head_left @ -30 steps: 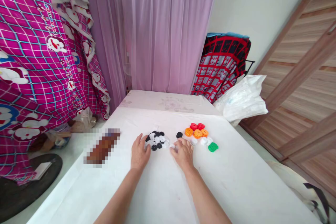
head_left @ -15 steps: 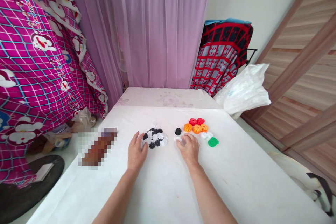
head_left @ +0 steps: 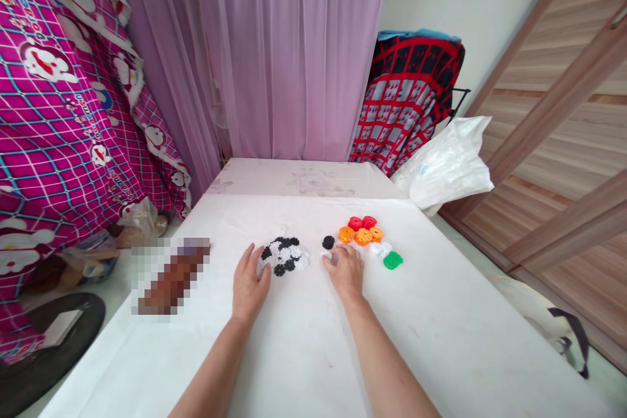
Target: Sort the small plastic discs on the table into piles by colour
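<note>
My left hand (head_left: 249, 282) rests on the table with its fingers apart, at the left edge of a loose pile of black and white notched plastic discs (head_left: 285, 255). It holds nothing. My right hand (head_left: 345, 271) has thumb and forefinger curled at a white notched disc (head_left: 326, 253); the fingers partly hide it. Just beyond stands a black stack of discs (head_left: 328, 242). To the right of that hand lie orange discs (head_left: 364, 236), red discs (head_left: 355, 223), white discs (head_left: 379, 249) and a green stack (head_left: 393, 260).
A white cloth covers the table (head_left: 294, 353). At its left side lies a blurred-out brown item (head_left: 171, 277). A white plastic bag (head_left: 450, 163) stands by the far right corner. Purple curtains (head_left: 298, 52) hang behind, and a wooden wardrobe (head_left: 563, 144) is on the right.
The view has shifted slightly, so everything sits a little further left. My right thumb and forefinger have drawn closer over the white disc. My left hand stays beside the pile.
</note>
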A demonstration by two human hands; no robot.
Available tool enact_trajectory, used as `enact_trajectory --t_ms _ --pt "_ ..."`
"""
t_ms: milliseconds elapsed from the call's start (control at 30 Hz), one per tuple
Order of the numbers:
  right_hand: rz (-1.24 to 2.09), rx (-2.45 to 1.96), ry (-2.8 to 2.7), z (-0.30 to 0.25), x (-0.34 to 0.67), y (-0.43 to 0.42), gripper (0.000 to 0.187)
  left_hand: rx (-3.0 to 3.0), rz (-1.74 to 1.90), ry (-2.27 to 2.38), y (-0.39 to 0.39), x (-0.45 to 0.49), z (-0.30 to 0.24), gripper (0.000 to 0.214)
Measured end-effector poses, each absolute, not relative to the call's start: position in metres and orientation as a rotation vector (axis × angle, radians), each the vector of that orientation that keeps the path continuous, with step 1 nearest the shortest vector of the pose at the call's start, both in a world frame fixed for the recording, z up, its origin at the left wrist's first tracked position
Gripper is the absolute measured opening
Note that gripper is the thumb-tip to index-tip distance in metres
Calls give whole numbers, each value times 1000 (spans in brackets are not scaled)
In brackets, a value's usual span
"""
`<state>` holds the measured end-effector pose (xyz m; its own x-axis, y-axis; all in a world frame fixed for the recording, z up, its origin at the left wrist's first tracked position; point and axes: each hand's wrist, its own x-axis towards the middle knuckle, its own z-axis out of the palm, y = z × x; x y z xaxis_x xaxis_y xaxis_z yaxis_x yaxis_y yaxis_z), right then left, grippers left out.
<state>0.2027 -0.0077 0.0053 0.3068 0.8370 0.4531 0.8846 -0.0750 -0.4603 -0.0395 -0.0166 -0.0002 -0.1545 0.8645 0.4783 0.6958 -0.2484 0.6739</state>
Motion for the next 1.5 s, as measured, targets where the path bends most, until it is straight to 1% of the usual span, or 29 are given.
enact_trajectory --t_ms 200,333,433,500,700,867,1000,1133,1500 --pt "-125 -1762 -1600 9 196 -15 12 1910 1306 1835 -18 -39 3 40" --pt "-66 -1642 -1748 13 175 -25 13 1943 1294 1847 -18 -38 2 39" --pt "-21 -1685 -1805 16 162 -28 23 1939 1310 1839 -18 -38 2 39" --pt "-13 -1722 -1831 18 158 -28 27 1929 1307 1828 -17 -38 2 39" --pt "40 -1770 -1840 18 154 -25 19 1912 1298 1822 -17 -37 3 39" --pt "26 -1709 -1754 17 162 -25 15 1888 1310 1822 -19 -37 3 39" --pt "-61 -1733 -1551 12 195 -20 20 1883 1291 1830 -20 -36 4 39" --pt "-34 -1829 -1480 6 217 -15 23 1891 1269 1820 -20 -37 5 39" --pt "-54 -1875 -1560 8 204 -8 21 1872 1313 1808 -20 -37 4 40"
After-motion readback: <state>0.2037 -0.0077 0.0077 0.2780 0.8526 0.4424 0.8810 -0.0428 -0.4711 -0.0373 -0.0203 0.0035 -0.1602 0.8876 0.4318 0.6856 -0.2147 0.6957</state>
